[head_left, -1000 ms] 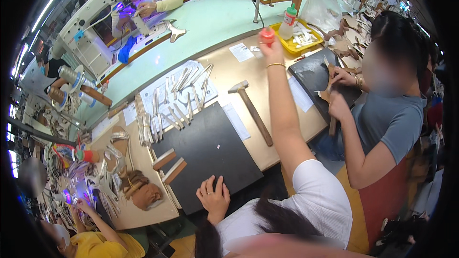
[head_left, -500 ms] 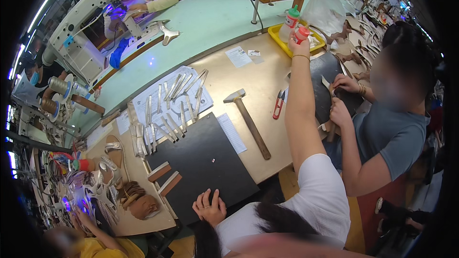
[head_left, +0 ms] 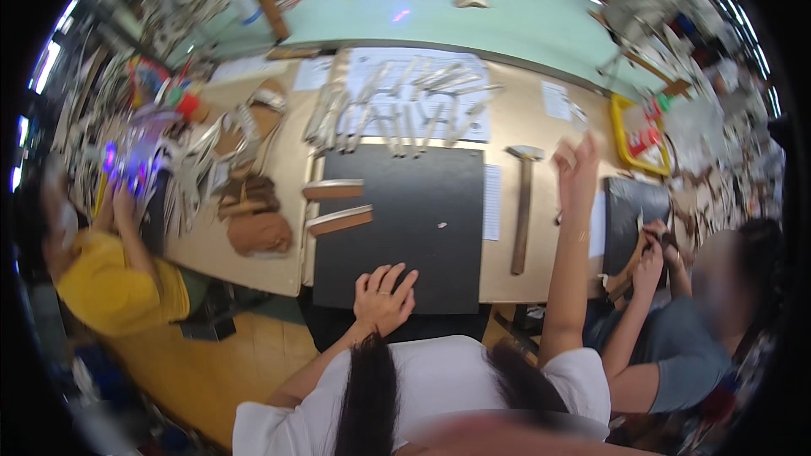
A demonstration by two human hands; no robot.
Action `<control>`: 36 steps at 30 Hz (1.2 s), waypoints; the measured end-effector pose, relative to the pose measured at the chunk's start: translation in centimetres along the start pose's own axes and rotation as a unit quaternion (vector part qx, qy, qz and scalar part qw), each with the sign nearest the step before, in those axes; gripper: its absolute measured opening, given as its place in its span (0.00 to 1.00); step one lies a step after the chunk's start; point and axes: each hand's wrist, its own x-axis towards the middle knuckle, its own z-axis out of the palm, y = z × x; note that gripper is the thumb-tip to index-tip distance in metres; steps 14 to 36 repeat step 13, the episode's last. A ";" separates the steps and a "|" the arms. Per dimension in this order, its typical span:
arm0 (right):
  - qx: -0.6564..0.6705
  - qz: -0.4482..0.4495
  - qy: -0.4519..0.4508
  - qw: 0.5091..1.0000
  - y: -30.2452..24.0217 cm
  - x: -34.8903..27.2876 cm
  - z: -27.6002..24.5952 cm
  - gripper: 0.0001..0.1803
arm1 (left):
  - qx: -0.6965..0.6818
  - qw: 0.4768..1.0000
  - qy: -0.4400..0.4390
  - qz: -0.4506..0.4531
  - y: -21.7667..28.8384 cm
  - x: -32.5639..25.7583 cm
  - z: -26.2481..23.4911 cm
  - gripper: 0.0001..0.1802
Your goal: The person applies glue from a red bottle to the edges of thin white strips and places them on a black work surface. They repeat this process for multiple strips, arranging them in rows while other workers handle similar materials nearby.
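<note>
My left hand (head_left: 384, 297) lies on the near edge of a black work board (head_left: 422, 228), its fingers spread and holding nothing. Raised over the tabletop to the right of the hammer (head_left: 524, 211), my right hand (head_left: 578, 167) is blurred; its fingers look loosely bent and apart, with no object visible in them. Further right, a red-topped squeeze bottle (head_left: 644, 140) rests in a yellow tray (head_left: 620, 131), beside a green-capped bottle (head_left: 659, 105). Two brown strips with silvery edges (head_left: 340, 221) lie on the board's left side, and a tiny pale scrap (head_left: 442, 225) lies near its middle.
Several silvery strips (head_left: 439, 76) lie on printed sheets beyond the board. Sandals (head_left: 269, 100) and a brown bundle (head_left: 259, 234) stand to the left. Co-workers sit on both sides, one in a yellow shirt (head_left: 127, 279), another with hands at a second black board (head_left: 629, 211).
My right hand has let go of the red-topped bottle at the yellow tray and drawn back toward me. The view has swung right and levelled. My left hand stays on the board.
</note>
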 end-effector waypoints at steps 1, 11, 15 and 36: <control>-0.088 0.047 -0.090 0.991 0.9 -4.7 3.3 0.24 | -0.009 1.000 -0.011 -0.007 -0.1 -0.1 -0.1 0.21; -0.738 -0.119 -0.259 0.612 5.3 -27.9 13.8 0.30 | -0.438 0.885 -0.027 -0.157 -4.1 -0.6 -1.8 0.29; -0.779 -0.142 -0.263 0.551 6.1 -28.1 13.3 0.32 | -0.483 0.858 -0.089 -0.149 -5.1 -0.6 -1.9 0.33; -0.779 -0.142 -0.263 0.551 6.1 -28.1 13.3 0.32 | -0.483 0.858 -0.089 -0.149 -5.1 -0.6 -1.9 0.33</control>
